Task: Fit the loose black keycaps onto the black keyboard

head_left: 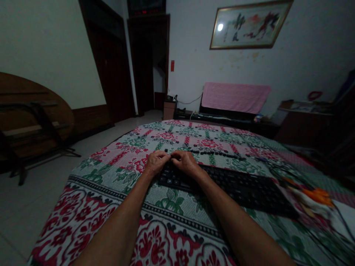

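Observation:
A black keyboard point(244, 186) lies at a slant on the flowered cloth. Over its left end, near the far edge, my left hand point(158, 161) and my right hand point(185, 162) meet with fingertips almost touching. Both hands are closed in a pinch, thumbs against the forefingers. Whatever is between the fingertips is too small and dark to make out. Behind the keyboard runs a row of loose black keycaps point(213, 152), and one small black keycap point(165, 150) sits just beyond my left fingers. My hands and right forearm hide part of the keys.
The patterned tablecloth point(166, 207) covers the surface. At right lie an orange and white bundle point(317, 195), blurred, and dark cables point(291, 171). A pink cloth point(235, 96) drapes over something by the far wall. A folded round table point(33, 107) leans at left.

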### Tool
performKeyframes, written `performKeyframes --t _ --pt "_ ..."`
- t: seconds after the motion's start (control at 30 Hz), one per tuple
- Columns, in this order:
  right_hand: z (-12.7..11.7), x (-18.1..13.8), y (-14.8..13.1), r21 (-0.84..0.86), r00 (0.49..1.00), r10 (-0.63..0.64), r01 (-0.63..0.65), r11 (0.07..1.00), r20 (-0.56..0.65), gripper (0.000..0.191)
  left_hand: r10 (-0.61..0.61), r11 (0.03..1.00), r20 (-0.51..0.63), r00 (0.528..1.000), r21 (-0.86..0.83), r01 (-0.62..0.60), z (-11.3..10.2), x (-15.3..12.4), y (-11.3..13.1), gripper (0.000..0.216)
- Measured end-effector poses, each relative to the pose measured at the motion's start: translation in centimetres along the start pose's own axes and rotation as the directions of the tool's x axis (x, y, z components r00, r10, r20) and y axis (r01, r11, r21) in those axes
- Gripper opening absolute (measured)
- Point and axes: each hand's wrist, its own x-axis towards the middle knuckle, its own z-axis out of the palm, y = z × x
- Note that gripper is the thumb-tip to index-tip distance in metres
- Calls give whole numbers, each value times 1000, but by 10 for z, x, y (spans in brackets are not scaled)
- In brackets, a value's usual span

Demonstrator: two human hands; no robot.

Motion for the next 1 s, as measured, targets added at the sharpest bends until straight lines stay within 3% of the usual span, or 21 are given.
performKeyframes --t 0.2,0.4,0.53,0.67,0.77,1.0 --pt "1 0 4 20 993 93 -91 996 -69 24 -13 1000 27 1000 11 12 2 2 -2 19" --pt "1 -2 5 7 998 56 -56 998 13 16 -65 995 72 995 77 59 1 1 -1 19" --pt "5 -3 6 -75 1000 30 -30 997 2 14 -20 984 124 992 178 -3 0 1 1 20" --pt "11 -4 8 -115 993 115 -118 986 -31 16 -4 972 120 993 233 -24 1 -1 1 19" --pt "13 -5 8 -118 986 164 -165 979 -13 16 13 982 98 995 186 -32 1 -2 -3 16" --pt "11 0 5 -81 960 276 -273 959 39 17 20 998 171 985 60 -31 -1 -2 -18 14"
